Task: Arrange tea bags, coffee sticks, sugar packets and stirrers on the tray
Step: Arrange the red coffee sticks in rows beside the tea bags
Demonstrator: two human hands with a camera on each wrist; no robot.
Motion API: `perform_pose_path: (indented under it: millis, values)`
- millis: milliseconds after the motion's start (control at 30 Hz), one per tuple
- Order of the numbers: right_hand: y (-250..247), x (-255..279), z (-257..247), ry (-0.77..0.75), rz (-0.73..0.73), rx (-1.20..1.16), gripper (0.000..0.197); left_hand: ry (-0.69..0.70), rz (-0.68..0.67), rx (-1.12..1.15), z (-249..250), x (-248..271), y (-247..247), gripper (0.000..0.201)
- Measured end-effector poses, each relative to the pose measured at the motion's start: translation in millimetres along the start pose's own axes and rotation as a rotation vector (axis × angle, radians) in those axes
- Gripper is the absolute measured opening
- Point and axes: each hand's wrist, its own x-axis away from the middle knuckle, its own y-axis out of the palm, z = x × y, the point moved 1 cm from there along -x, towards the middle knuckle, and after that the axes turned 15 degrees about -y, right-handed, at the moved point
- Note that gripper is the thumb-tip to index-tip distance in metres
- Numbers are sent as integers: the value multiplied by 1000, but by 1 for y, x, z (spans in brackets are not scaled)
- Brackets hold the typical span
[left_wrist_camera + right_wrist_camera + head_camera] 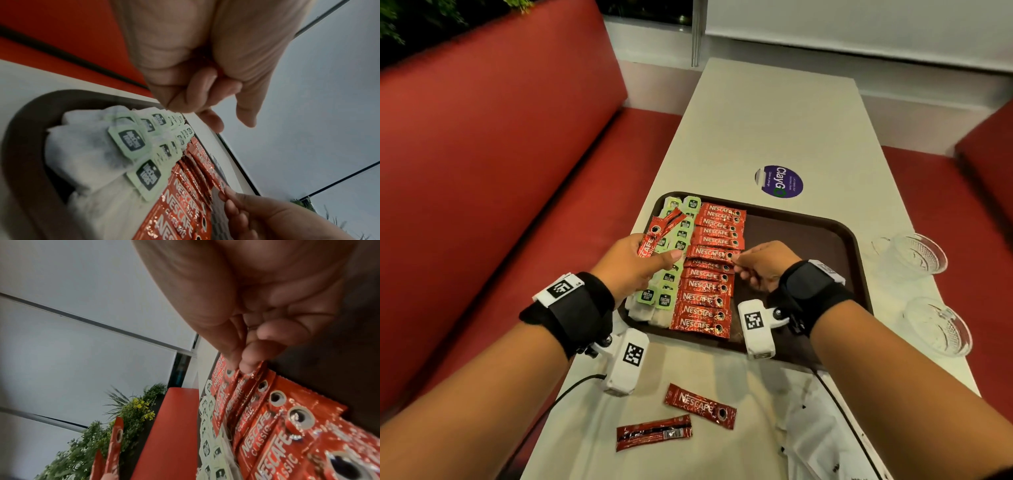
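A dark brown tray (825,240) holds a column of green-tagged tea bags (667,298) along its left side and a column of red coffee sticks (705,294) beside them. My left hand (633,263) hovers over the tea bags and grips a few coffee sticks (654,236) fanned upward. My right hand (760,263) pinches the right end of one stick (709,253) in the column, its thumb and forefinger (246,366) closed on the foil edge. The tea bags (131,142) and the stick column (180,203) lie below my left hand (205,91).
Two loose coffee sticks (700,406) (654,432) lie on the white table (774,120) in front of the tray, next to white paper packets (822,435). Two clear glass dishes (914,253) (938,325) stand right of the tray. Red bench seats flank the table.
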Motion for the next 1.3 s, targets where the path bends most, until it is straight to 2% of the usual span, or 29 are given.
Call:
perform_pose_path:
  millis: [333,433,500,567,633,667,767,833,933,1033,1133,1200,1300]
  values:
    - [6,-4,6,23,26,308,27,-40,14,24,-4,3,1,16]
    - [4,-7,9,-49,64,431,34,-66,-19,11,-4,4,5,15]
    - [4,-6,8,-181,118,514,37,-77,-52,1,-3,6,8,13]
    - [7,-1,2,-353,138,365,40,-78,-96,-24,-2,6,12,11]
    - [13,9,-9,-453,72,137,44,-62,-136,-81,-2,6,15,12]
    - [16,14,-15,-487,13,96,43,-54,-147,-109,-2,6,16,13]
    - [19,24,-24,-592,-122,79,20,-32,-149,-187,1,10,19,16]
    - [17,26,-24,-620,-110,35,11,-9,-144,-179,5,14,22,17]
    - [15,28,-20,-592,-65,-64,11,9,-134,-106,8,19,23,21]
    - [15,32,-17,-587,-57,-169,7,16,-65,-93,5,15,18,22]
    - [12,37,-17,-649,-46,-274,13,-23,-19,42,6,14,12,36]
    - [10,42,-18,-720,-79,-246,16,-69,-49,160,8,15,10,41]
    - [9,48,-19,-769,-133,-152,21,-70,-49,210,8,17,7,27]
